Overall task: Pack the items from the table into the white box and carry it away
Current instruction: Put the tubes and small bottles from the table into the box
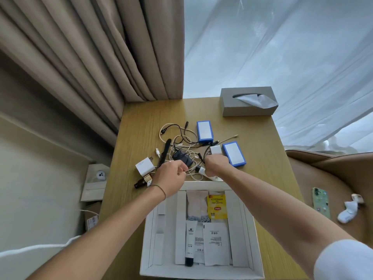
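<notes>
The open white box (250, 235) stands at the table's near edge and holds a white tube (190, 239), a yellow tea sachet (217, 206) and white packets. Beyond it lies a tangle of cables (181, 142) around a black adapter (182, 156). My left hand (171, 176) pinches beige cable strands at the tangle's near side. My right hand (217, 164) is curled around cables beside a small white charger (215, 149). Two blue-edged white blocks (204, 131) (234, 153), a white plug (144, 165), a black comb (164, 153) and a dark small bottle (142, 181) lie around.
A grey tissue box (247, 102) stands at the table's far right corner. Beige curtains (90, 57) hang at the left, sheer curtain at the right. A brown seat (333, 178) to the right carries a phone (321, 202) and a white object (349, 211). Cartons sit on the floor left.
</notes>
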Motion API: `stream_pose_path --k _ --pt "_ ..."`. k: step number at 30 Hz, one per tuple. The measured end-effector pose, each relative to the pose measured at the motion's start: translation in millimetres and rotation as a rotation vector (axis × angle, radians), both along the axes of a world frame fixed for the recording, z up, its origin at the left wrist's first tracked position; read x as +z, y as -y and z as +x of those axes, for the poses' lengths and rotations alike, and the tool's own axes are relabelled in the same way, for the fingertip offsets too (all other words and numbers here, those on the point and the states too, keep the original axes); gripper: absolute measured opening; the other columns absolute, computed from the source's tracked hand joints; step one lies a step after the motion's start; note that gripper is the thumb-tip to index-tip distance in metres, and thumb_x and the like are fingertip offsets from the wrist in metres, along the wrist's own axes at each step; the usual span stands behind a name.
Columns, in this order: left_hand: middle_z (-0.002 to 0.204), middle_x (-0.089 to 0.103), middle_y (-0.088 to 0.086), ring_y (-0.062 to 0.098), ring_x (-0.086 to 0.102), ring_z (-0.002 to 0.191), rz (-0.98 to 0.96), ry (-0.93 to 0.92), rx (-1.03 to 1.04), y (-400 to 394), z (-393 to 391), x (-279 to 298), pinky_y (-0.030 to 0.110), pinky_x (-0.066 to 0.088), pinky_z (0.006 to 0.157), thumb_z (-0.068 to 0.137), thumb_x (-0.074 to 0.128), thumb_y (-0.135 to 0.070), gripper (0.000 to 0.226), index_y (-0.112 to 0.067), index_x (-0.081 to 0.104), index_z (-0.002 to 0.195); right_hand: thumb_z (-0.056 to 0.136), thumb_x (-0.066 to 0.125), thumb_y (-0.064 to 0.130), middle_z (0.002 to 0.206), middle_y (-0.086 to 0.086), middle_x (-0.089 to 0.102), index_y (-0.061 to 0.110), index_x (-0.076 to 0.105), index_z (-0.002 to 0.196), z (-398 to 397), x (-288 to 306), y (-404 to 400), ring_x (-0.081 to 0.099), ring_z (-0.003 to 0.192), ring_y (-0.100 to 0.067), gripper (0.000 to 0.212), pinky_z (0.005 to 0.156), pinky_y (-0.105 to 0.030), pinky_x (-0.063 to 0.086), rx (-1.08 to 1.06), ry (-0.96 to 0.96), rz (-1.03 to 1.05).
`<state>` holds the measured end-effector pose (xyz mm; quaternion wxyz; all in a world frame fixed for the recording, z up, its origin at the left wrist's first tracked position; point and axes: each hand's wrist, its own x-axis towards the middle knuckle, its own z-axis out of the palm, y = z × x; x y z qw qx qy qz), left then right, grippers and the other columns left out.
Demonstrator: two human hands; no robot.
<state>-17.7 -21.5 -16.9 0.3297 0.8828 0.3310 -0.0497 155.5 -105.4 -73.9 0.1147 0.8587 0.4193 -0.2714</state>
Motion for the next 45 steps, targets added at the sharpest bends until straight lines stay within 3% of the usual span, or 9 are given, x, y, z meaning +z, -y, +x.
stream_pose_path --k 8,13,18,24,31,34,37,41,45 --pt "0.103 0.07 -0.005 0.014 0.063 0.098 -0.023 -0.022 0.037 -4.8 -0.7 -2.5 0.037 0.055 0.087 0.093 0.056 -0.02 0.019 -0.025 0.07 0.105 0.092 0.066 0.022 0.097 -0.006 0.065 0.012 0.066 0.114 -0.9 -14.4 -8.3 0.055 0.081 -0.022 0.024 0.067 -0.031 0.047 0.153 0.068 -0.053" --pt "0.098 0.07 -0.007 0.011 0.064 0.093 -0.028 -0.057 0.047 -14.0 -4.2 -9.2 0.035 0.056 0.083 0.091 0.055 -0.02 0.02 -0.026 0.07 0.103 0.086 0.07 0.037 0.084 -0.003 0.063 0.015 0.067 0.102 10.7 -8.3 -7.0 0.059 0.074 -0.019 0.028 0.053 -0.024 0.04 0.122 -0.011 0.05" --pt "0.095 0.069 -0.008 0.011 0.064 0.09 -0.021 -0.1 0.034 -24.6 0.3 -16.0 0.035 0.057 0.08 0.093 0.055 -0.02 0.019 -0.027 0.07 0.103 0.093 0.052 0.049 0.075 -0.002 0.066 0.015 0.066 0.087 21.0 10.1 2.0 0.059 0.063 -0.014 0.037 0.052 -0.024 0.039 -0.151 -0.201 0.358" --pt "0.096 0.068 -0.008 0.012 0.063 0.088 -0.006 -0.146 -0.101 -23.6 34.5 -23.0 0.032 0.055 0.079 0.095 0.051 -0.016 0.024 -0.029 0.068 0.107 0.091 0.051 0.023 0.07 -0.003 0.052 0.015 0.059 0.085 18.1 48.6 19.0 0.046 0.057 -0.015 0.013 0.051 -0.029 0.037 -0.672 -0.73 0.635" --pt "0.096 0.063 -0.004 0.015 0.055 0.083 0.001 -0.368 -0.581 3.8 90.7 -34.6 0.029 0.052 0.082 0.095 0.053 -0.013 0.031 -0.021 0.065 0.122 0.101 0.049 0.043 0.064 0.005 0.052 0.009 0.07 0.093 -8.1 75.5 56.2 0.041 0.058 -0.01 0.041 0.054 -0.025 0.031 -0.812 -0.713 0.707" --pt "0.093 0.064 -0.003 0.016 0.054 0.08 0.006 -0.443 -0.658 16.4 108.2 -42.9 0.03 0.05 0.077 0.092 0.056 -0.012 0.03 -0.021 0.066 0.118 0.101 0.049 0.047 0.049 0.012 0.048 0.01 0.068 0.086 -21.0 86.0 74.5 0.039 0.045 -0.005 0.044 0.047 -0.02 0.029 -0.916 -0.801 0.771" --pt "0.086 0.065 -0.001 0.014 0.054 0.069 -0.022 -0.467 -0.679 23.5 118.6 -50.6 0.025 0.042 0.063 0.088 0.06 -0.012 0.025 -0.018 0.069 0.11 0.096 0.057 0.036 0.061 -0.003 0.053 0.003 0.07 0.084 -32.0 93.1 92.4 0.047 0.056 -0.013 0.037 0.052 -0.025 0.037 -0.987 -0.781 0.827" --pt "0.065 0.054 -0.005 0.01 0.049 0.058 -0.012 -0.521 -0.695 29.1 123.9 -62.9 0.022 0.034 0.049 0.086 0.067 -0.019 0.018 -0.024 0.058 0.071 0.083 0.071 0.038 0.058 -0.001 0.049 0.014 0.07 0.067 -48.1 95.4 114.9 0.045 0.056 -0.008 0.029 0.057 -0.028 0.038 -0.903 -0.704 0.809" --pt "0.075 0.057 0.002 0.021 0.051 0.065 0.016 -0.516 -0.761 33.8 126.6 -70.2 0.029 0.039 0.056 0.086 0.066 -0.027 0.012 -0.015 0.065 0.087 0.087 0.071 0.036 0.057 -0.004 0.053 0.012 0.065 0.067 -61.0 87.7 129.3 0.046 0.053 -0.007 0.032 0.055 -0.027 0.039 -0.849 -0.632 0.749"
